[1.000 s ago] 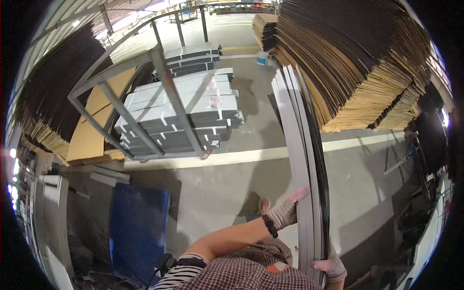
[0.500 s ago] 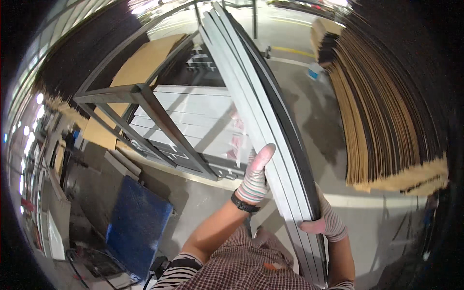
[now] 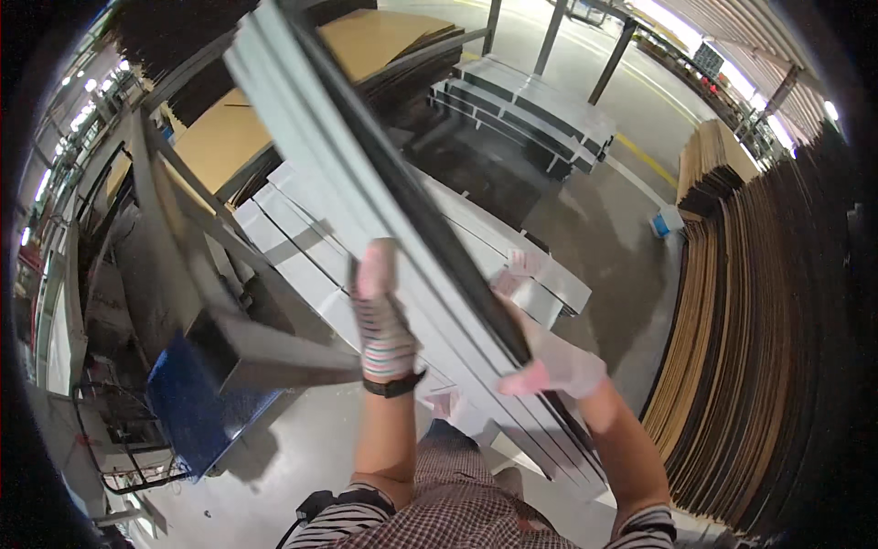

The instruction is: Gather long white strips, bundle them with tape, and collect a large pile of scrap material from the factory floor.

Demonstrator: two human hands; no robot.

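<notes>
Both hands carry a bundle of long light-grey panels (image 3: 366, 188) with black sides, held in front of my body and slanting from lower right to upper left. My left hand (image 3: 382, 316), in a striped glove with pink fingertips, grips the bundle's left side with the thumb on top. On its right side, nearer the lower end, my right hand (image 3: 553, 361) holds the black edge, its thumb pressed over the top face. Both hidden sets of fingers lie under or behind the bundle. Beneath it lies a layer of similar pale panels (image 3: 302, 256).
A metal frame (image 3: 274, 352) stands close at my left, blurred. Beyond are brown sheets (image 3: 219, 137) and a taped stack of panels (image 3: 526, 114). Tall cardboard stacks (image 3: 732, 339) line the right, near a blue-and-white container (image 3: 668, 221). A blue board (image 3: 187, 403) leans at lower left.
My view has turned, and I am nearer the frame and the layer of panels. The held bundle now tilts further left, its far end swung over the panels. Both hands keep their grip.
</notes>
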